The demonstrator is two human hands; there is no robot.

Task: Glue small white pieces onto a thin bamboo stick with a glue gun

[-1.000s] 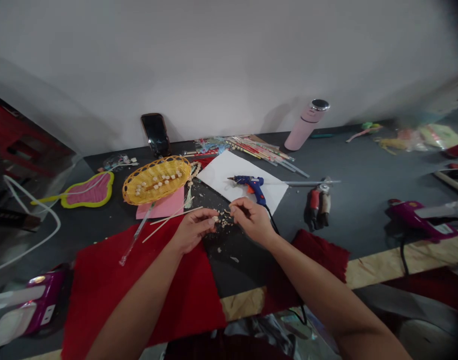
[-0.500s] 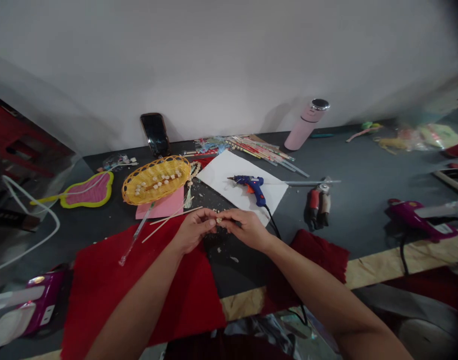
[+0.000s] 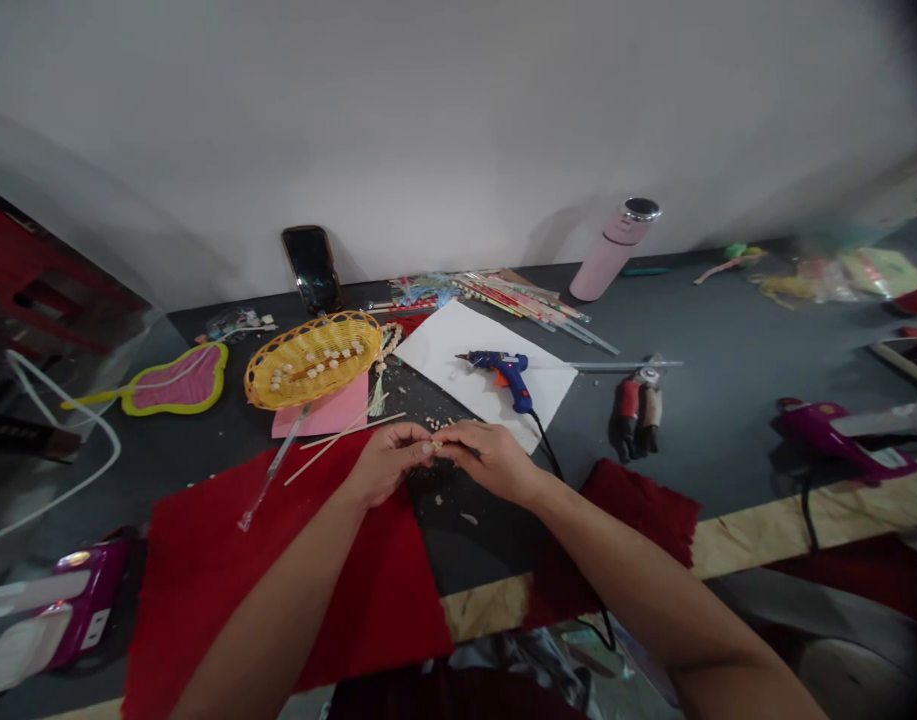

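My left hand (image 3: 389, 462) and my right hand (image 3: 492, 458) meet at their fingertips over the dark table. Between them they pinch a small pale beaded piece (image 3: 437, 446), mostly covered by the fingers. Small loose beads (image 3: 437, 424) lie just behind the fingertips. A blue glue gun (image 3: 507, 372) rests on a white sheet (image 3: 447, 345) beyond my right hand. Behind my left hand, a yellow wicker basket (image 3: 315, 358) holds several pale clusters. Thin sticks (image 3: 319, 455) lie beside my left hand.
Red cloth (image 3: 375, 590) lies under my left forearm. Pliers (image 3: 639, 410) are right of the sheet. A pink bottle (image 3: 612, 255), a phone (image 3: 312, 268) and patterned sticks (image 3: 518, 300) are near the wall. The glue gun's cord (image 3: 546, 445) runs behind my right wrist.
My right fingers have shifted slightly over the small piece, so less of it shows. More loose beads are visible behind the fingertips.
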